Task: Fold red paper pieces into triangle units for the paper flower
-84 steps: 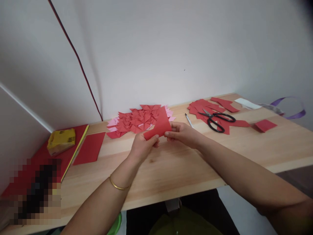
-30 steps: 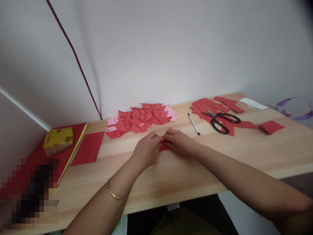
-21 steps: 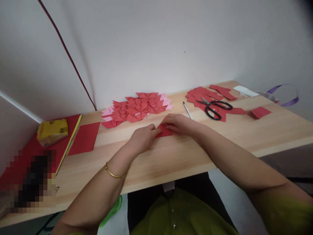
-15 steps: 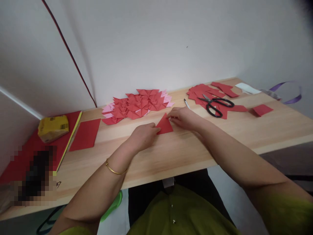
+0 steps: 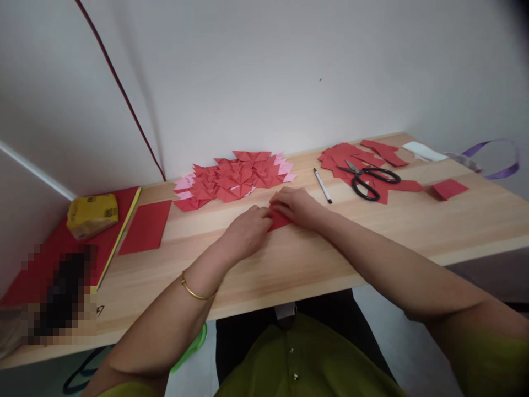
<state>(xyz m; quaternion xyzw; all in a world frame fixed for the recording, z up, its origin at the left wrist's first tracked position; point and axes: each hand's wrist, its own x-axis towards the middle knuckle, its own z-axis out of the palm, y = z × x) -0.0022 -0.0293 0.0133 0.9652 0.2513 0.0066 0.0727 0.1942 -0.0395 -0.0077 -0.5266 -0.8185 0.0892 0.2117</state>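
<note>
A small folded piece of red paper (image 5: 280, 221) lies on the wooden table in front of me, partly covered by both hands. My left hand (image 5: 250, 229) grips its left edge, thumb and fingers closed on it. From the upper right, my right hand (image 5: 298, 207) bends its fingers over the top of the same paper, close against my left fingertips. Behind them is a pile of folded red and pink paper pieces (image 5: 233, 179). A grey-white pen (image 5: 323, 186) lies just beyond my right hand.
Black-handled scissors (image 5: 363, 177) rest on loose red paper pieces (image 5: 343, 157) at the right. Nearby lie a folded red square (image 5: 449, 189) and a white strip (image 5: 424, 150). To the left are a red sheet stack (image 5: 145, 227), a yellow package (image 5: 93, 215) and a yellow-edged red board (image 5: 49, 259).
My right hand has moved left and down over the paper's top, hiding its pointed tip. The pen, mostly hidden before, now shows in full. The view has shifted slightly.
</note>
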